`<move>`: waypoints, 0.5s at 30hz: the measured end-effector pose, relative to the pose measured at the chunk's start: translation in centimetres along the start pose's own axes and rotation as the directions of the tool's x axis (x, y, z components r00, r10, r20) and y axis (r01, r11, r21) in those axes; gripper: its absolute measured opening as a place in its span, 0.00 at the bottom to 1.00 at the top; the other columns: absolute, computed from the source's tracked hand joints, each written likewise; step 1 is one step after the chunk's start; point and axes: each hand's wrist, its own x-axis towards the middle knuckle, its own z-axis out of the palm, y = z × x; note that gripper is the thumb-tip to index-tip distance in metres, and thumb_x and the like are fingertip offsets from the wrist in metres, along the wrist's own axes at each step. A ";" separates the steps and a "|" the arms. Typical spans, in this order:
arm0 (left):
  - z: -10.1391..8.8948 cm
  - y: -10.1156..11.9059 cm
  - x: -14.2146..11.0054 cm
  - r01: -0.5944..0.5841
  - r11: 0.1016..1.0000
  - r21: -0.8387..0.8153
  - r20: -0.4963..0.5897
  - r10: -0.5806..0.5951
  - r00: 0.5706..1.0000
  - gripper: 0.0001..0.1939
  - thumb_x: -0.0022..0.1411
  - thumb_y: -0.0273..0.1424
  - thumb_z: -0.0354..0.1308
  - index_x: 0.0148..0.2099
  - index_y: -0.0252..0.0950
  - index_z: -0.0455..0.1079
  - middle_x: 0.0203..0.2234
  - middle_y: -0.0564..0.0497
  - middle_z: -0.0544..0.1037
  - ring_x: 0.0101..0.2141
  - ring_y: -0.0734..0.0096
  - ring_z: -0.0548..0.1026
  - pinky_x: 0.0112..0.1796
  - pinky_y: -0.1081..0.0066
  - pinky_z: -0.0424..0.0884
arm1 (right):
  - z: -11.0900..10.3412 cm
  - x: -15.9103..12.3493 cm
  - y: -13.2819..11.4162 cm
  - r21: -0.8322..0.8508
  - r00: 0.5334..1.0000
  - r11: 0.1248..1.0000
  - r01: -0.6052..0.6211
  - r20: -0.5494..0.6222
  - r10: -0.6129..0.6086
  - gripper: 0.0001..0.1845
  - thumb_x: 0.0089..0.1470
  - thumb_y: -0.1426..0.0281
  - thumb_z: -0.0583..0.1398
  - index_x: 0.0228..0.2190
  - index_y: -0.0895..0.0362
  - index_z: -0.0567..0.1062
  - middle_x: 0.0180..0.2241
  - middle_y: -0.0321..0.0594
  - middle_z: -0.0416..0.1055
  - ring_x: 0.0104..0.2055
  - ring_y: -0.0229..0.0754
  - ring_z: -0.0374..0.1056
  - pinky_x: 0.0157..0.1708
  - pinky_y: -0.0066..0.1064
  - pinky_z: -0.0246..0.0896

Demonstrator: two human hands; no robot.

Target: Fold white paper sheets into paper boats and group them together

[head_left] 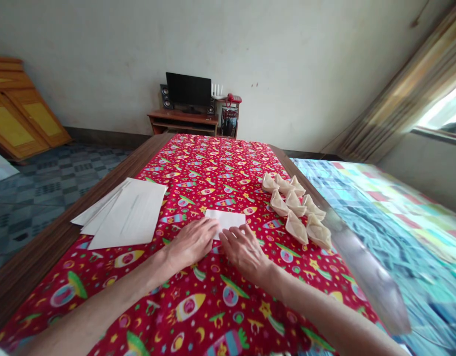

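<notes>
I'm touching small paper [228,218] at twelve o'clock with left hand [195,240] and right hand [245,251], grasp unclear; uneven pressing risks skewing it.

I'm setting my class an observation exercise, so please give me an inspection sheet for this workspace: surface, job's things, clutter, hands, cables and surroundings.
Surface: red printed cloth over a dark wooden table.
Job's things: small white sheet at the hands; fanned larger sheets at left; eight folded tan pieces at right.
Clutter: nothing seen among these things.
Hands: left hand and right hand both at the small sheet's near side; exact grip unclear.
Cables: thin cord high at right, purpose unclear.
Surroundings: monitor and red telephone beyond; cabinet left; patterned fabric and curtain right.
</notes>
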 end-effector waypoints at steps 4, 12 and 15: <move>0.5 0.1 -0.6 0.038 0.999 -0.026 -0.039 -0.039 0.998 0.19 0.61 0.24 0.49 0.54 0.35 0.62 0.49 0.45 0.71 0.50 0.62 0.68 0.50 0.61 0.67 | 0.7 1.0 -0.3 0.014 0.999 1.000 -0.023 0.050 0.022 0.05 0.57 0.76 0.54 0.33 0.60 0.70 0.31 0.44 0.69 0.36 0.46 0.61 0.33 0.36 0.57; 1.1 -3.1 -0.3 0.013 0.996 -0.085 -0.169 -0.028 0.985 0.23 0.58 0.22 0.53 0.57 0.36 0.63 0.54 0.44 0.68 0.56 0.60 0.63 0.55 0.57 0.64 | 0.2 0.1 2.1 0.123 0.993 0.992 -0.039 -0.105 0.052 0.09 0.60 0.74 0.51 0.38 0.59 0.71 0.38 0.44 0.72 0.39 0.43 0.63 0.35 0.32 0.59; 0.8 -3.9 0.3 -0.010 0.998 -0.064 -0.226 -0.004 0.974 0.19 0.61 0.23 0.52 0.54 0.37 0.67 0.53 0.44 0.69 0.56 0.60 0.63 0.53 0.57 0.65 | 0.3 -0.3 3.7 0.167 0.975 0.985 0.029 -0.221 0.008 0.13 0.62 0.74 0.49 0.41 0.57 0.72 0.45 0.43 0.72 0.44 0.42 0.64 0.41 0.33 0.59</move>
